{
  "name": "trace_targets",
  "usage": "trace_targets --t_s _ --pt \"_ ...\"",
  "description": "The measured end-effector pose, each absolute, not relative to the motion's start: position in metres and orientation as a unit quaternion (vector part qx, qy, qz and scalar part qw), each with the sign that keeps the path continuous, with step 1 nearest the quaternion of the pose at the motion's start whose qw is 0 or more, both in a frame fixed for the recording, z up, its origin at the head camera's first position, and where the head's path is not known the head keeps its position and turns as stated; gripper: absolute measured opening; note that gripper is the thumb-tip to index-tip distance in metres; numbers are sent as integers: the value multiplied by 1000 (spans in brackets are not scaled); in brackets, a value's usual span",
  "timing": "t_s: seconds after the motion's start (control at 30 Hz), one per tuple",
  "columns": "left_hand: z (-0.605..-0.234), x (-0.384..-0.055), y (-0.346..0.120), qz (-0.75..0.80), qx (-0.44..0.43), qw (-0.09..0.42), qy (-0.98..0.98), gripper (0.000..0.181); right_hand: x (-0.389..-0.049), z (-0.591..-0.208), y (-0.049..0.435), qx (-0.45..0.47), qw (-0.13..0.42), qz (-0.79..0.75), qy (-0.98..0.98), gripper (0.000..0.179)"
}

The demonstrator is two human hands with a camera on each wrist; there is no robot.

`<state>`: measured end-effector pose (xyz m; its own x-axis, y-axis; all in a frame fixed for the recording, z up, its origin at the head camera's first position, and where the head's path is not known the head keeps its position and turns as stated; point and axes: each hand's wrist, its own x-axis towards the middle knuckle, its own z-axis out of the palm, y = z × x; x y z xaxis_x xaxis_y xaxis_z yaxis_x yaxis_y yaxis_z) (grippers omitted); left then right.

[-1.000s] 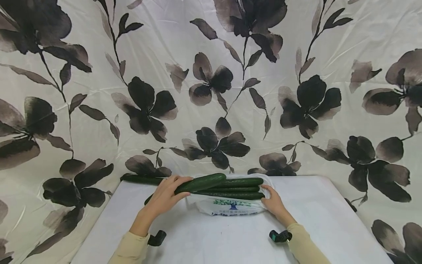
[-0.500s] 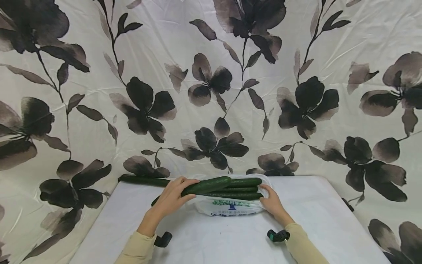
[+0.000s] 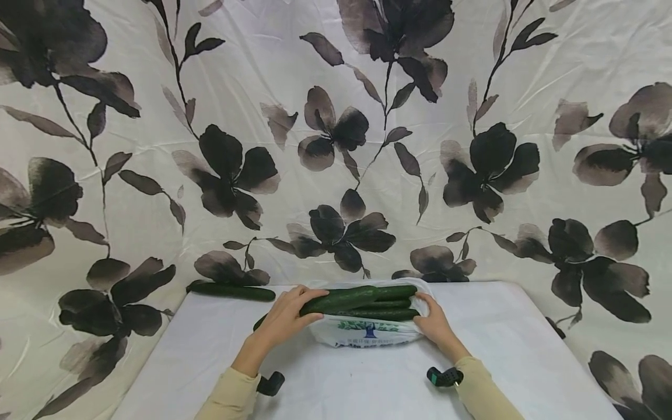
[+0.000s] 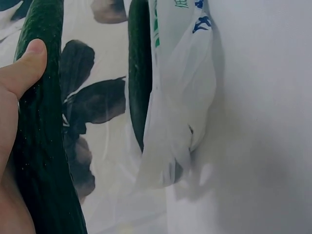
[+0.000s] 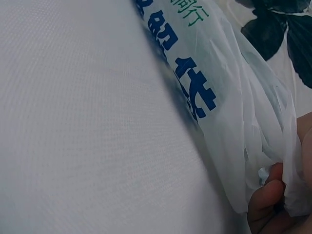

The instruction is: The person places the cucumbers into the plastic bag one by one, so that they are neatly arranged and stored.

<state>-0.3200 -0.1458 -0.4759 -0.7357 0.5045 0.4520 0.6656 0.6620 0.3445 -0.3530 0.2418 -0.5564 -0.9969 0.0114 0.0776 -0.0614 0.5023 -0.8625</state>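
My left hand [image 3: 287, 316] grips a long dark green cucumber [image 3: 343, 299], which slants over the opening of a white plastic bag [image 3: 367, 337] printed in green and blue. In the left wrist view the thumb lies along this cucumber [image 4: 44, 136]. Several more cucumbers [image 3: 396, 293] lie in the bag, side by side, partly covered by the held one. At the bag's right end my right hand [image 3: 437, 324] holds its edge, the fingers [image 5: 267, 197] curled into the thin plastic in the right wrist view.
One more cucumber [image 3: 231, 290] lies at the back left edge of the white table [image 3: 346, 388]. Behind the table hangs a pale cloth [image 3: 409, 233] with dark flowers. A black wrist device [image 3: 270, 384] sits at the left sleeve, another black device [image 3: 444, 377] at the right.
My left hand has moved right with the cucumber, bringing it further over the bag and lower onto the others. The right hand stays at the bag's right end.
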Motion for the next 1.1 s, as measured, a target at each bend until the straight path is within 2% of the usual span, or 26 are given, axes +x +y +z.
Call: trace_targets --t_s 0.4,0.73,1.1 --pt "-483 -333 -129 -254 -338 155 -893 53 -354 -556 245 29 33 518 -854 77" --pt "-482 -342 -112 -231 -345 136 -900 51 -352 -560 246 37 30 530 -847 78" --pt "-483 -352 -92 -211 -364 147 -895 51 -354 -564 246 32 26 538 -842 79"
